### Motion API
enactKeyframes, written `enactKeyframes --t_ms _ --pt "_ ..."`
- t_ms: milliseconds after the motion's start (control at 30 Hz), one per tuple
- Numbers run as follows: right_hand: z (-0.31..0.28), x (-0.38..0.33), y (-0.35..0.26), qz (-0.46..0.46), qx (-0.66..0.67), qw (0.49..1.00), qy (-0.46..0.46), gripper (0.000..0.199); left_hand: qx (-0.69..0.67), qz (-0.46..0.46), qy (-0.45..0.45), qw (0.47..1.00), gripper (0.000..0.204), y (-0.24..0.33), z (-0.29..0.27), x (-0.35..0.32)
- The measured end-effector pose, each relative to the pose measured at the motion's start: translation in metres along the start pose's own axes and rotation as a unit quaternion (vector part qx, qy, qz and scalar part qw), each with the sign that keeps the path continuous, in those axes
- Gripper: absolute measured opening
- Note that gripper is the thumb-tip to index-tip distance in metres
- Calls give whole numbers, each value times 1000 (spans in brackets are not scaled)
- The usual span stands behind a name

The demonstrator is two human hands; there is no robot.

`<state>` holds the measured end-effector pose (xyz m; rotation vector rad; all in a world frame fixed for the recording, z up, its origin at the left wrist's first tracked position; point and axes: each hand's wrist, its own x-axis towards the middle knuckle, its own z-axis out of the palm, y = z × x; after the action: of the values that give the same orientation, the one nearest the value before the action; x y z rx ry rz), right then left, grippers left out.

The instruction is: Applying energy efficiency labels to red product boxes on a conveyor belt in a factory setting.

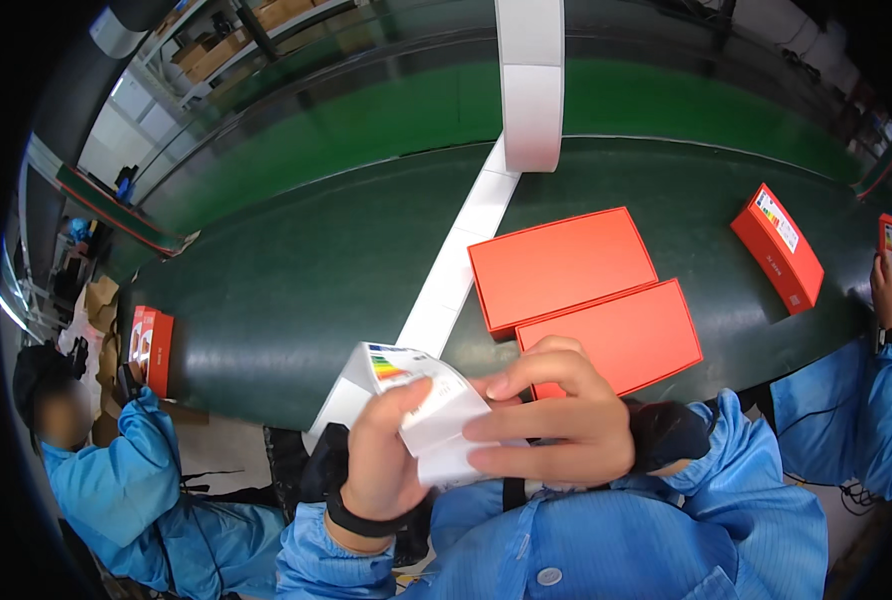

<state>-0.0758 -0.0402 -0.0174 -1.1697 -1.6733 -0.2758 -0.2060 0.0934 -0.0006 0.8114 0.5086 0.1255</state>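
A strip of white labels (pixel 421 405) is bent between my two hands, a coloured energy-rating chart printed on one of them. My left hand (pixel 381 450) grips it, thumb on top. The fingers of my right hand (pixel 561 430) are closed on its right side, thumb and index finger pinching near the edge. From my hands the strip's backing (pixel 466 240) runs away across the table to a hanging white loop. Just beyond my right hand lie two red boxes side by side, the farther box (pixel 561 265) and the nearer box (pixel 631 340), which my fingers partly cover.
The dark green table (pixel 296 270) curves across the view. A red box with a label (pixel 778 245) lies at the right. One co-worker's hand (pixel 888 290) holds a red box at the far right; another co-worker (pixel 116 470) sits at the left by red boxes (pixel 153 350).
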Motion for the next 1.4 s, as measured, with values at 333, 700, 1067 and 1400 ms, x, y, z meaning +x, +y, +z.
enactKeyframes --t_ms 333,700,1067,1400 --pt "-74 33 61 334 288 896 -41 31 133 146 16 980 54 27 -57 43" --pt "-39 56 129 377 67 811 -442 62 536 277 -130 787 45 -19 -43 60" --pt "-32 63 135 392 36 769 -503 64 582 305 -117 745 45 -30 -47 68" --pt "-31 61 139 378 26 778 -502 65 591 277 -122 747 45 -30 -45 68"
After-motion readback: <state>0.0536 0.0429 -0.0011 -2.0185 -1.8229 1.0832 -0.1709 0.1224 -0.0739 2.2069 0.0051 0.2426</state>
